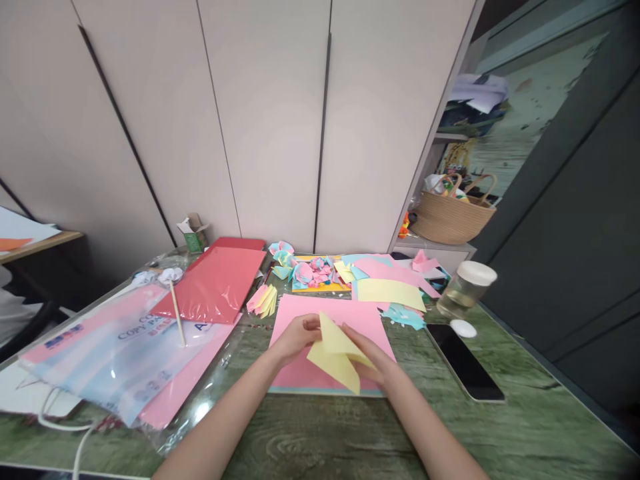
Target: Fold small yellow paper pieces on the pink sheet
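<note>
My left hand has its fingers curled at the left edge of a piece of folded yellow paper. On the other side, my right hand lies along the paper with its fingers partly behind it. Both hands hold the paper a little above a pink sheet, which rests on a stack with a bluish edge at the front. The paper is bent into two flaps that stand apart. Some fingertips of both hands are hidden by it.
Paper flowers and a yellow strip lie behind the sheet. Folded strips, red packets and a plastic copy-paper bag are to the left. A phone, white lid and jar sit right.
</note>
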Available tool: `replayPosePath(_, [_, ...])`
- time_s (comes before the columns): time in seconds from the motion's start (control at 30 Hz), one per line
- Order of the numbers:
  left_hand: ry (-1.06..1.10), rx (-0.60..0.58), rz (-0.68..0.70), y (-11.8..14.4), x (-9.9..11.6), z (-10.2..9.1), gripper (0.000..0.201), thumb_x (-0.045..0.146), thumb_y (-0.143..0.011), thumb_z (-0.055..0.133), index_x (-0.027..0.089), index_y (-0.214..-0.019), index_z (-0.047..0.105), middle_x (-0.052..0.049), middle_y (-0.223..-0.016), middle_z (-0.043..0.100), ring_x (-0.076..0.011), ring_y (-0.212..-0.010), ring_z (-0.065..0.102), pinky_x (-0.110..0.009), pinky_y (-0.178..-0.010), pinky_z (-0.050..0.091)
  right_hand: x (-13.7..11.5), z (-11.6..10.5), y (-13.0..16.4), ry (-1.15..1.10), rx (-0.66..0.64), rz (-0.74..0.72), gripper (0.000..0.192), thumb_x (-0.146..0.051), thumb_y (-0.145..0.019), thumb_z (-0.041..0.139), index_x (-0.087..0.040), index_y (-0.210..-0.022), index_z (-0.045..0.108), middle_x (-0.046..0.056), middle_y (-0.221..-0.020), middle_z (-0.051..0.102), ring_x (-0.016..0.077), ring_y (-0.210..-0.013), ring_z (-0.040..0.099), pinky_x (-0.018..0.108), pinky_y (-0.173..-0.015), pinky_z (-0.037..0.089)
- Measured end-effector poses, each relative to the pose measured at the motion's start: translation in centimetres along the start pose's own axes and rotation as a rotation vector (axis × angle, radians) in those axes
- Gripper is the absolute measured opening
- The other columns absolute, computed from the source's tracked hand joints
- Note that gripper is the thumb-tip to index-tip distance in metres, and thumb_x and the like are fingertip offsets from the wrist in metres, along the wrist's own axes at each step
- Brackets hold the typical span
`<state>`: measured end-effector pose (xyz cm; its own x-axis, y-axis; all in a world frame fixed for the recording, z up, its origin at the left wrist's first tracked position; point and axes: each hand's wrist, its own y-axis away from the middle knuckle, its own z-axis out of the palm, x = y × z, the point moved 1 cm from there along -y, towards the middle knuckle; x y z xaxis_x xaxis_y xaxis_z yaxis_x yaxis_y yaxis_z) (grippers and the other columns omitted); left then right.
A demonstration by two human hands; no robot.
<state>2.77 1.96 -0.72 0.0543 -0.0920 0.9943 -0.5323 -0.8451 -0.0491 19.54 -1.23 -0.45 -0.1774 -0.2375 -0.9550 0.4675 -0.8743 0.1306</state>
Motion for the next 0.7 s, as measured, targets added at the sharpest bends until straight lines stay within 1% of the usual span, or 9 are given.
replayPosePath(0.07, [-0.071, -0.019, 0.01, 0.1, 0.3, -0.4, 0.031, 0.033, -0.086, 0.052, 0.015, -0.112, 0.052, -0.007, -0.107, 0.057, -0.017, -0.089, 0.058, -0.037, -0.075, 0.051, -0.3, -0.6, 0.0, 0.073, -0.004, -0.005, 0.038, -0.044, -0.085, 0.049, -0.016, -0.111, 0.055, 0.007, -0.105, 0.061, 0.0184, -0.093, 0.059, 0.038, -0.082, 0.047])
replayPosePath(0.13, [-0.161, -0.001, 0.02, 0.0, 0.4, -1.1, 0.032, 0.032, -0.086, 0.052, 0.015, -0.113, 0.051, -0.007, -0.108, 0.056, -0.017, -0.089, 0.058, -0.037, -0.075, 0.051, -0.4, -1.4, -0.3, 0.17, 0.041, -0.037, 0.039, -0.043, -0.083, 0.052, -0.017, -0.111, 0.056, 0.007, -0.105, 0.063, 0.0194, -0.093, 0.06, 0.038, -0.083, 0.046])
replayPosePath(0.2, [-0.272, 0.06, 0.028, -0.2, 0.2, -1.9, 0.032, 0.032, -0.086, 0.052, 0.015, -0.114, 0.05, -0.007, -0.108, 0.056, -0.017, -0.088, 0.058, -0.036, -0.075, 0.051, -0.3, -2.4, -0.7, 0.292, 0.134, -0.078, 0.037, -0.04, -0.083, 0.054, -0.016, -0.11, 0.055, 0.007, -0.107, 0.061, 0.0187, -0.093, 0.06, 0.039, -0.083, 0.047])
replayPosePath(0.27, [-0.403, 0.155, 0.037, -0.4, -0.3, -2.6, 0.033, 0.033, -0.087, 0.051, 0.016, -0.115, 0.05, -0.007, -0.109, 0.056, -0.0173, -0.09, 0.058, -0.037, -0.076, 0.05, 0.1, -3.4, -1.1, 0.441, 0.256, -0.114, 0.032, -0.036, -0.085, 0.052, -0.015, -0.108, 0.055, 0.007, -0.109, 0.058, 0.0178, -0.096, 0.057, 0.04, -0.083, 0.046])
replayPosePath(0.33, [-0.543, 0.246, 0.064, -0.4, -0.8, -2.8, 0.033, 0.033, -0.087, 0.051, 0.016, -0.115, 0.05, -0.008, -0.113, 0.054, -0.019, -0.096, 0.056, -0.04, -0.081, 0.048, 0.6, -4.0, -1.4, 0.592, 0.368, -0.132, 0.029, -0.034, -0.086, 0.051, -0.016, -0.108, 0.055, 0.007, -0.112, 0.056, 0.018, -0.098, 0.055, 0.041, -0.084, 0.046])
replayPosePath(0.4, [-0.674, 0.295, 0.106, -0.2, -1.2, -2.4, 0.032, 0.032, -0.087, 0.051, 0.017, -0.115, 0.051, -0.009, -0.12, 0.051, -0.0212, -0.103, 0.053, -0.044, -0.087, 0.045, 1.0, -4.4, -1.6, 0.729, 0.441, -0.138, 0.029, -0.034, -0.086, 0.05, -0.017, -0.109, 0.054, 0.007, -0.113, 0.055, 0.018, -0.098, 0.055, 0.04, -0.084, 0.046])
replayPosePath(0.47, [-0.788, 0.298, 0.147, -0.1, -1.5, -1.5, 0.032, 0.032, -0.086, 0.052, 0.017, -0.114, 0.051, -0.009, -0.123, 0.049, -0.0224, -0.108, 0.05, -0.046, -0.09, 0.043, 1.4, -4.5, -1.7, 0.848, 0.478, -0.144, 0.03, -0.035, -0.086, 0.05, -0.017, -0.11, 0.054, 0.007, -0.113, 0.055, 0.0178, -0.097, 0.055, 0.04, -0.083, 0.047])
replayPosePath(0.6, [-0.957, 0.245, 0.197, 0.1, -1.6, 0.1, 0.032, 0.032, -0.087, 0.051, 0.017, -0.115, 0.051, -0.008, -0.119, 0.052, -0.0215, -0.105, 0.052, -0.045, -0.088, 0.044, 1.5, -4.5, -1.8, 1.026, 0.509, -0.166, 0.03, -0.035, -0.086, 0.05, -0.017, -0.11, 0.054, 0.007, -0.113, 0.055, 0.0178, -0.098, 0.055, 0.04, -0.084, 0.046])
replayPosePath(0.7, [-1.054, 0.21, 0.208, 0.1, -1.6, 0.6, 0.033, 0.032, -0.087, 0.051, 0.017, -0.117, 0.05, -0.009, -0.119, 0.051, -0.0216, -0.105, 0.053, -0.044, -0.088, 0.045, 1.4, -4.7, -1.8, 1.116, 0.522, -0.175, 0.029, -0.034, -0.087, 0.049, -0.017, -0.109, 0.054, 0.007, -0.113, 0.055, 0.0176, -0.098, 0.055, 0.04, -0.084, 0.046])
